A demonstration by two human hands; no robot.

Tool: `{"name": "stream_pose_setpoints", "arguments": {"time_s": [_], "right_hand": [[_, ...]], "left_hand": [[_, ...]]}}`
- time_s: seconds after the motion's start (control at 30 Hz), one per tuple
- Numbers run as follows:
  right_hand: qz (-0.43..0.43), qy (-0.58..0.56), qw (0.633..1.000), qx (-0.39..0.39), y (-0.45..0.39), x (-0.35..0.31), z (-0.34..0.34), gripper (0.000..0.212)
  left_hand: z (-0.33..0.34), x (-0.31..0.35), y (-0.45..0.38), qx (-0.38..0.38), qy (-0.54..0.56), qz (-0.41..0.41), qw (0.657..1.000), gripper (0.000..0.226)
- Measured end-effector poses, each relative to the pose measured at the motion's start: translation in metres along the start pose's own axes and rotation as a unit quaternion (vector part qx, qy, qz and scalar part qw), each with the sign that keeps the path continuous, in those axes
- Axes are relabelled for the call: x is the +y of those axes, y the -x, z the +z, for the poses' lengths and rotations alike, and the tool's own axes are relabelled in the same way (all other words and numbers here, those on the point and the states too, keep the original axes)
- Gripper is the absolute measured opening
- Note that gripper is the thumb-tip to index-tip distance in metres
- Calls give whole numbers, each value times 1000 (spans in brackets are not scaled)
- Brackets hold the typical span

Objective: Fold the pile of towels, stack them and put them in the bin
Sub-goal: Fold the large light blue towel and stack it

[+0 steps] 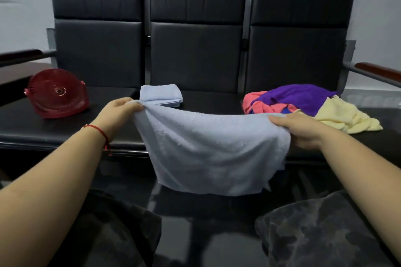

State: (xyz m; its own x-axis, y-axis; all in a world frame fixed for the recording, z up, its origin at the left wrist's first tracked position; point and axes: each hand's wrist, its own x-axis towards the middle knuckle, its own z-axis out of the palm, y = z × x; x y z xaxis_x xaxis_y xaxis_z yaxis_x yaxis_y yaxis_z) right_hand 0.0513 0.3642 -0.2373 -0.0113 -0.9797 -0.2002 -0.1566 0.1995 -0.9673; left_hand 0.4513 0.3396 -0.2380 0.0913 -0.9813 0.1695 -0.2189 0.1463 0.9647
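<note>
A light blue towel [208,154] hangs in the air in front of the black bench seats [206,102]. My left hand [118,112] pinches its upper left corner and my right hand [301,130] grips its upper right corner, so the cloth sags between them. Behind it, a folded light blue towel [161,95] lies on the middle seat. A loose pile of towels [303,104], purple, pink and pale yellow, sits on the right seat. A red bin [57,93] lies tipped on the left seat.
The bench has three black backrests and wooden armrests at the far left [19,53] and far right [379,70]. A dark glossy floor [206,223] lies below, with my knees at the bottom corners.
</note>
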Motion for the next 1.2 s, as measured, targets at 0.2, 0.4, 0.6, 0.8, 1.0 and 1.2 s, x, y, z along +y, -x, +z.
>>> {"name": "stream_pose_setpoints", "arguments": {"time_s": [0.2,0.4,0.6,0.8,1.0,1.2], "right_hand": [[-23,-184,980,-77,29,-29,-3,35],[-42,-66,996,31,6,-15,8,27],[-66,445,889,84,-22,18,4,40],[55,230,969,73,-40,26,33,24],[-15,147,978,147,-77,36,61,9],[-25,352,928,117,-112,48,101,49]], "left_hand": [[-18,34,18,-133,274,15,953,19],[-12,12,14,-84,106,-65,989,29],[-14,-20,-3,-34,-388,-71,918,37],[11,-39,-10,1,-48,-256,965,29],[35,-58,-39,10,-24,-156,987,35],[60,-87,-62,-30,-428,-89,899,18]]}}
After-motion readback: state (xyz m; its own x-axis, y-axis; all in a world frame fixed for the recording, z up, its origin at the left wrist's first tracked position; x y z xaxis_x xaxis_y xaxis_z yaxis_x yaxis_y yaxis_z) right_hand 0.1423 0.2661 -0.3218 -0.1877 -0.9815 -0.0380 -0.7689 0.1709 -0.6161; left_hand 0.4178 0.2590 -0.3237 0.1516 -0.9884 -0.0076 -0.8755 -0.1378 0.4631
